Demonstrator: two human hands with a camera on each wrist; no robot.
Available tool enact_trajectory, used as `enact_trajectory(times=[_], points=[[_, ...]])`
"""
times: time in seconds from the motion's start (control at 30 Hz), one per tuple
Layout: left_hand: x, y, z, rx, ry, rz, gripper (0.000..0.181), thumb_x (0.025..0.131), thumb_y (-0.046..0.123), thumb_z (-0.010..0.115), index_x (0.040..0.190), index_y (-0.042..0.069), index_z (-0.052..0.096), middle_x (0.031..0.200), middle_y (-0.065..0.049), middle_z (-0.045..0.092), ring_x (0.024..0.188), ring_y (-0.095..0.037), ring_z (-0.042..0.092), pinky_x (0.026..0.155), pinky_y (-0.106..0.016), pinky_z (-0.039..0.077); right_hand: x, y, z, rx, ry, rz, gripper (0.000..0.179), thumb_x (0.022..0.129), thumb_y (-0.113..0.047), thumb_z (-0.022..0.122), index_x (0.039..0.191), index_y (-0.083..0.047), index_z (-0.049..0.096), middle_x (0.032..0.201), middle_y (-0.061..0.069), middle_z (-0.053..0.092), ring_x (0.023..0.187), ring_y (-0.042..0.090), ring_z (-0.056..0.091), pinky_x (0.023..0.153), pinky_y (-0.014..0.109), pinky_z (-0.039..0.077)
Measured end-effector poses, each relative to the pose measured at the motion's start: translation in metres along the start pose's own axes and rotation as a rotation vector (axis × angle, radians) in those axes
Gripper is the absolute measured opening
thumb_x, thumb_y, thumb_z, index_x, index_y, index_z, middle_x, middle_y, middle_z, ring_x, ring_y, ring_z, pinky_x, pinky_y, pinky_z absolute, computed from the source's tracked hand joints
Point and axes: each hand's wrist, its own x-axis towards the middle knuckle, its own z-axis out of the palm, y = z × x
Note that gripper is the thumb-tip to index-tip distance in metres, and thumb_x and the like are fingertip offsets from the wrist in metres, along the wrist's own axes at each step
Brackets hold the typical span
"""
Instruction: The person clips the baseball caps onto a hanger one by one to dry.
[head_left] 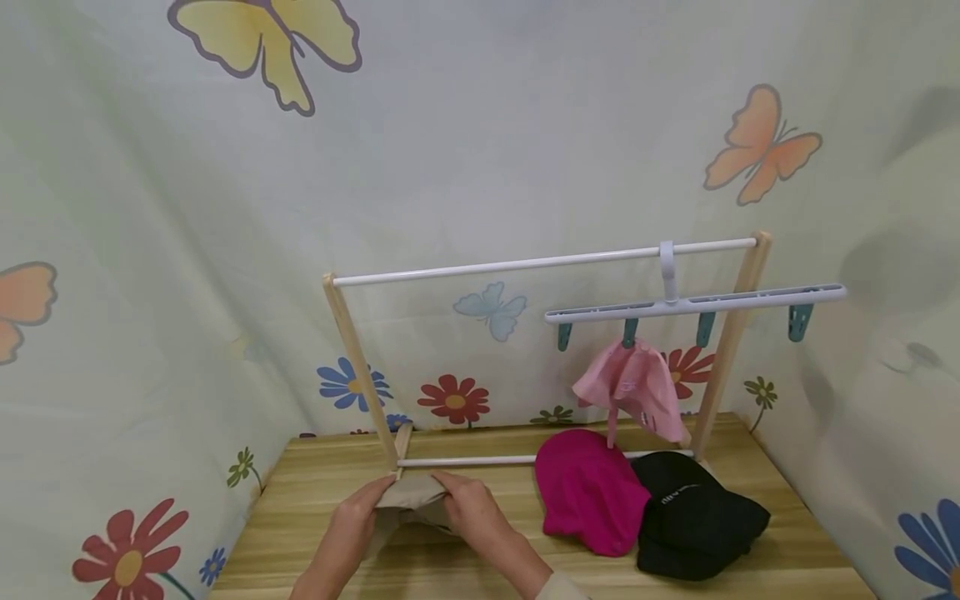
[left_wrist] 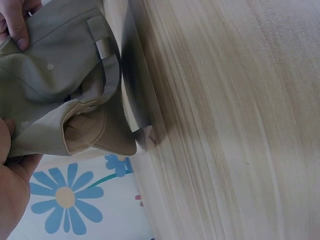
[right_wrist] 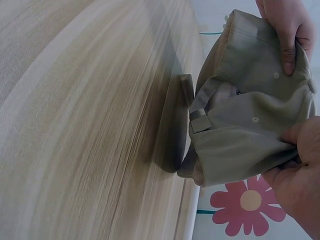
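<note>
A khaki baseball cap (head_left: 412, 492) is held up between both hands, above the front left of the wooden table. My left hand (head_left: 351, 518) grips one side of it, thumb on the outer cloth. On the opposite side, my right hand (head_left: 480, 514) pinches the fabric between thumb and fingers. Both wrist views show the cap's back strap with its metal buckle (right_wrist: 200, 121) and the rear opening; the cloth (left_wrist: 45, 65) is creased inward between the hands.
A rack with a white top bar (head_left: 495, 266) stands behind. From it hangs a clip hanger (head_left: 697, 305) with teal clips; one holds a pink hat (head_left: 633, 383). A magenta cap (head_left: 588, 492) and a black cap (head_left: 693, 521) lie on the table (head_left: 300, 517) at right.
</note>
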Motion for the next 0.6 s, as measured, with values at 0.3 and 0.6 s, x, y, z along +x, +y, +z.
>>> enact_trajectory(times=[0.3,0.6], points=[[0.003,0.004,-0.001,0.01,-0.007,0.008,0.064,0.068,-0.032,0.067,0.124,-0.001,0.067,0.113,-0.019,0.072,0.1,-0.033,0.072,0.079,-0.041,0.061,0.002,0.006,-0.001,-0.018,-0.005,-0.001,0.047,0.082,0.007,0.073,0.127,-0.005,0.07,0.118,0.012,0.074,0.106,0.023,0.071,0.083,0.032,0.06],[0.009,0.011,-0.006,0.014,-0.036,-0.034,0.059,0.072,-0.029,0.067,0.125,-0.003,0.066,0.114,-0.02,0.072,0.1,-0.034,0.072,0.079,-0.041,0.061,0.003,0.005,-0.001,-0.029,-0.007,0.021,0.043,0.082,0.002,0.076,0.124,-0.006,0.071,0.117,0.012,0.073,0.106,0.022,0.071,0.083,0.032,0.06]])
